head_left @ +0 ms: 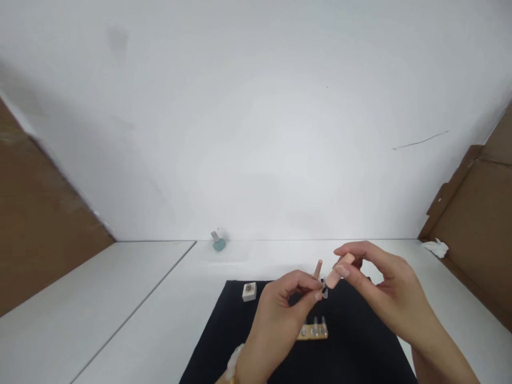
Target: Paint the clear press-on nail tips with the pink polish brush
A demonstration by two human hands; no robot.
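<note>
Above the black cloth, my left hand (282, 304) is closed in a pinch on a small dark and clear piece (325, 289), too small to make out fully. My right hand (378, 280) grips a peach-coloured block (339, 271) between thumb and fingers. The block's lower end is close to the small piece; whether they touch I cannot tell. Just behind my left fingertips rises a slim pinkish cap (318, 269), its lower part hidden. Below my hands, a wooden strip (312, 333) carries several clear nail tips (316, 324), partly covered by my left wrist.
The black cloth (360, 346) lies on a white table (132, 298). At its far left corner sits a small white block with a grey knob (249, 291). A teal-bottomed bottle (218, 242) is by the back wall. Crumpled white tissue (437, 247) lies near the brown right wall (480, 213).
</note>
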